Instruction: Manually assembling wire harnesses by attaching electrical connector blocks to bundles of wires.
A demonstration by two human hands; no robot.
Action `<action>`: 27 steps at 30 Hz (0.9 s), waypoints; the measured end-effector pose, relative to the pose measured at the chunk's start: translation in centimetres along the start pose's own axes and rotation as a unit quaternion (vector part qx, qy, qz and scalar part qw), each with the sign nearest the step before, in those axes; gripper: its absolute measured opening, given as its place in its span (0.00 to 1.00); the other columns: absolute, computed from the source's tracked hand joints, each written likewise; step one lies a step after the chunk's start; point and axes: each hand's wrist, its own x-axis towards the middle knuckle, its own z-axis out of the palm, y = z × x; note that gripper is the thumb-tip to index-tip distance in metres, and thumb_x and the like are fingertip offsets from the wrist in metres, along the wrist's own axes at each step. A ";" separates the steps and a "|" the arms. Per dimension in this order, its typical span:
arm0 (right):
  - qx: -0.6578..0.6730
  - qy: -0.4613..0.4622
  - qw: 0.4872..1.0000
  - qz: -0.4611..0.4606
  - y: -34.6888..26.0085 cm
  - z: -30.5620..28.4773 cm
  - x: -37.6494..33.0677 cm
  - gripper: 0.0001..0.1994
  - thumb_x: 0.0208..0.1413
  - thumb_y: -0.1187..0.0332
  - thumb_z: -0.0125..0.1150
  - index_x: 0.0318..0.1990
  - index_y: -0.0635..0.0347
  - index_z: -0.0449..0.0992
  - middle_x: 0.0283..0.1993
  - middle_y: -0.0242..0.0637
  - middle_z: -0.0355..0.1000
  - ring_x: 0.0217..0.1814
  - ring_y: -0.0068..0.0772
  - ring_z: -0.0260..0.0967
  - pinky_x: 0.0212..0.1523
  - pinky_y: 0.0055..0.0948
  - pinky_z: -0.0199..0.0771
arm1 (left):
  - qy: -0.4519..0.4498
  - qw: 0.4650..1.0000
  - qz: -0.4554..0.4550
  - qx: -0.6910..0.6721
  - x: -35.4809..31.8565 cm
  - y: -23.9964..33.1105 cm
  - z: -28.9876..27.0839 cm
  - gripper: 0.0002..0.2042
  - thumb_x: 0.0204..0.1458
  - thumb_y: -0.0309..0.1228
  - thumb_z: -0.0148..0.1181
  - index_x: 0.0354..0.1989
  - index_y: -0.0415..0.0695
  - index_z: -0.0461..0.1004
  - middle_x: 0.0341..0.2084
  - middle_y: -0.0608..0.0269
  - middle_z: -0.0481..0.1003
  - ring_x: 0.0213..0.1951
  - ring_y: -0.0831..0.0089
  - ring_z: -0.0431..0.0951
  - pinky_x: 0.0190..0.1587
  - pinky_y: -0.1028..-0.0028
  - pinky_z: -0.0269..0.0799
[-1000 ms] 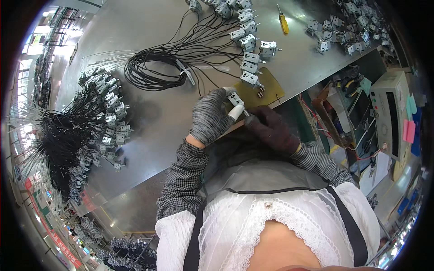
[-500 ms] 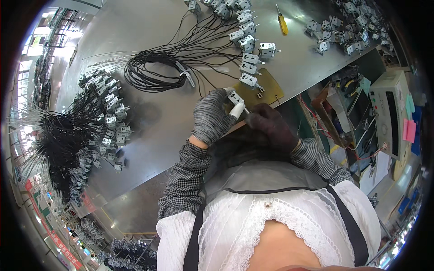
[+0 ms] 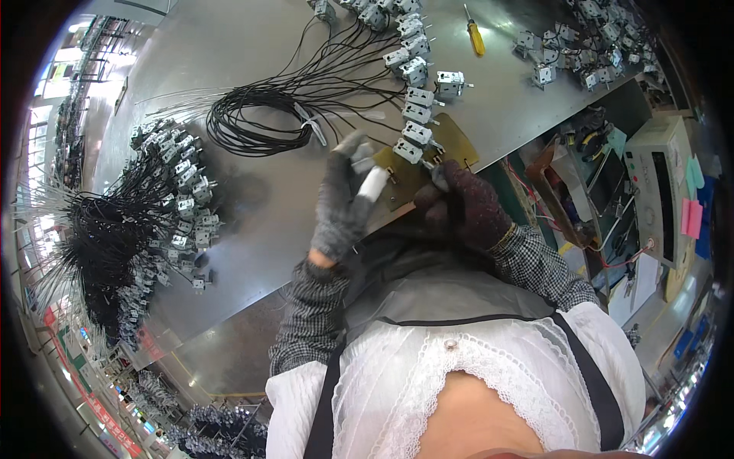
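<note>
My left hand (image 3: 342, 200), in a grey striped glove with a white-wrapped thumb, is open and empty, raised over the bench edge. My right hand (image 3: 470, 208), in a dark maroon glove, has its fingers closed close to the bottom unit of a row; what they pinch is hidden. That unit is a small silver metal box (image 3: 407, 151) with a stem, resembling a thermostat. It lies by a yellowish-brown plate (image 3: 456, 139) with small brass-coloured posts. Above it runs a row of similar boxes (image 3: 417, 112), their thin black leads gathered into a tied coil (image 3: 256, 122).
A yellow-handled screwdriver (image 3: 475, 38) lies on the metal bench (image 3: 275, 195). More boxes pile at the far right (image 3: 604, 46). A large black lead bundle (image 3: 107, 237) with boxes lies left. On the right stand a tool tray (image 3: 562, 195) and a beige instrument (image 3: 661, 191).
The metal box that was between my hands now lies at the bottom of the row. My left hand has let go and opened; my right hand has moved slightly up and right.
</note>
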 end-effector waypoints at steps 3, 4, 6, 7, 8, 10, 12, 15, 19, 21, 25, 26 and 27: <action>-0.164 0.002 0.986 0.002 -0.8 0.6 -1.0 0.19 0.75 0.55 0.53 0.59 0.61 0.76 0.47 0.42 0.81 0.39 0.29 0.79 0.40 0.31 0.84 | -0.028 0.943 0.080 0.322 -2.4 2.9 -3.1 0.40 0.52 0.28 0.75 0.74 0.42 0.63 0.57 0.51 0.76 0.58 0.58 0.78 0.65 0.61 0.74; -0.131 0.002 0.991 0.014 -0.7 0.6 -1.2 0.20 0.75 0.55 0.53 0.59 0.63 0.76 0.50 0.43 0.81 0.42 0.28 0.80 0.45 0.33 0.85 | -0.074 0.833 0.113 0.536 -3.1 4.2 -3.7 0.41 0.50 0.32 0.77 0.74 0.44 0.63 0.57 0.47 0.77 0.58 0.52 0.79 0.65 0.58 0.74; -0.097 0.002 0.995 0.026 -0.3 0.1 -1.0 0.21 0.75 0.54 0.54 0.58 0.65 0.76 0.53 0.43 0.81 0.45 0.28 0.81 0.50 0.34 0.85 | -0.113 0.824 0.069 0.551 -4.4 4.8 -3.8 0.40 0.50 0.40 0.78 0.71 0.46 0.67 0.58 0.42 0.77 0.59 0.43 0.77 0.65 0.53 0.74; -0.211 -0.042 0.975 -0.050 0.1 -0.7 -0.3 0.21 0.75 0.55 0.53 0.60 0.66 0.75 0.55 0.43 0.80 0.48 0.29 0.81 0.51 0.35 0.85 | -0.139 0.815 -0.005 0.563 -5.2 4.5 -3.8 0.37 0.50 0.41 0.78 0.69 0.47 0.70 0.58 0.42 0.77 0.59 0.42 0.77 0.64 0.53 0.74; -0.320 -0.084 0.935 -0.125 0.1 -0.7 0.2 0.22 0.76 0.55 0.52 0.62 0.66 0.74 0.57 0.43 0.79 0.51 0.30 0.81 0.53 0.36 0.85 | -0.166 0.800 -0.081 0.570 -5.9 4.0 -3.9 0.35 0.51 0.41 0.77 0.67 0.47 0.72 0.58 0.41 0.77 0.58 0.41 0.78 0.63 0.53 0.75; -0.344 -0.063 0.930 -0.110 -1.2 1.4 0.4 0.21 0.76 0.56 0.52 0.62 0.66 0.74 0.56 0.43 0.79 0.52 0.32 0.80 0.54 0.35 0.85 | -0.145 0.807 -0.070 0.568 -7.0 1.3 -5.1 0.35 0.51 0.34 0.79 0.69 0.44 0.71 0.54 0.51 0.78 0.56 0.55 0.81 0.60 0.60 0.77; -0.368 -0.035 0.924 -0.098 -2.3 1.5 1.7 0.20 0.77 0.57 0.51 0.61 0.65 0.74 0.56 0.42 0.79 0.54 0.33 0.80 0.54 0.35 0.84 | -0.047 0.929 -0.086 0.357 -6.9 -0.4 -5.3 0.29 0.53 0.32 0.79 0.63 0.45 0.74 0.51 0.51 0.79 0.53 0.60 0.82 0.54 0.64 0.82; -0.406 -0.041 0.875 -0.260 -2.8 0.1 4.0 0.19 0.77 0.58 0.51 0.61 0.64 0.75 0.55 0.42 0.79 0.54 0.34 0.80 0.54 0.35 0.84 | -0.025 0.972 -0.064 0.224 -4.1 -0.7 -3.0 0.27 0.53 0.28 0.79 0.61 0.42 0.75 0.47 0.60 0.80 0.49 0.73 0.82 0.52 0.70 0.82; -0.445 0.011 0.850 -0.282 -3.7 2.2 3.5 0.15 0.75 0.61 0.53 0.57 0.64 0.77 0.50 0.44 0.79 0.51 0.31 0.80 0.50 0.35 0.83 | 0.028 0.995 0.033 0.092 -1.4 -1.8 -0.5 0.24 0.52 0.27 0.80 0.56 0.40 0.77 0.44 0.63 0.80 0.44 0.75 0.82 0.50 0.72 0.83; -0.536 0.012 0.780 -0.323 -3.9 1.9 2.9 0.14 0.75 0.62 0.54 0.56 0.63 0.77 0.48 0.44 0.79 0.49 0.30 0.80 0.49 0.35 0.82 | 0.011 0.994 0.000 0.112 -0.2 -2.4 0.2 0.25 0.53 0.29 0.79 0.58 0.39 0.76 0.45 0.62 0.80 0.45 0.75 0.81 0.51 0.72 0.81; -0.566 -0.005 0.792 -0.230 -2.9 1.9 1.0 0.12 0.71 0.64 0.61 0.55 0.61 0.79 0.43 0.43 0.78 0.43 0.31 0.79 0.47 0.34 0.81 | 0.004 0.976 -0.003 0.217 1.0 -2.1 -0.1 0.24 0.55 0.30 0.77 0.58 0.37 0.76 0.42 0.61 0.81 0.43 0.75 0.81 0.48 0.72 0.81; -0.564 -0.014 0.792 -0.233 -2.6 1.8 0.6 0.12 0.69 0.64 0.63 0.54 0.60 0.79 0.43 0.43 0.78 0.41 0.33 0.79 0.46 0.34 0.81 | -0.005 0.975 -0.025 0.220 1.1 -1.6 0.0 0.23 0.56 0.30 0.77 0.57 0.36 0.77 0.41 0.61 0.81 0.42 0.75 0.81 0.48 0.73 0.81; -0.563 -0.013 0.793 -0.232 -2.3 1.7 0.3 0.12 0.69 0.64 0.63 0.54 0.60 0.79 0.43 0.43 0.78 0.41 0.33 0.79 0.46 0.34 0.81 | -0.006 0.975 -0.026 0.219 1.3 -2.0 0.0 0.23 0.56 0.30 0.77 0.57 0.36 0.77 0.41 0.61 0.81 0.42 0.75 0.81 0.48 0.73 0.81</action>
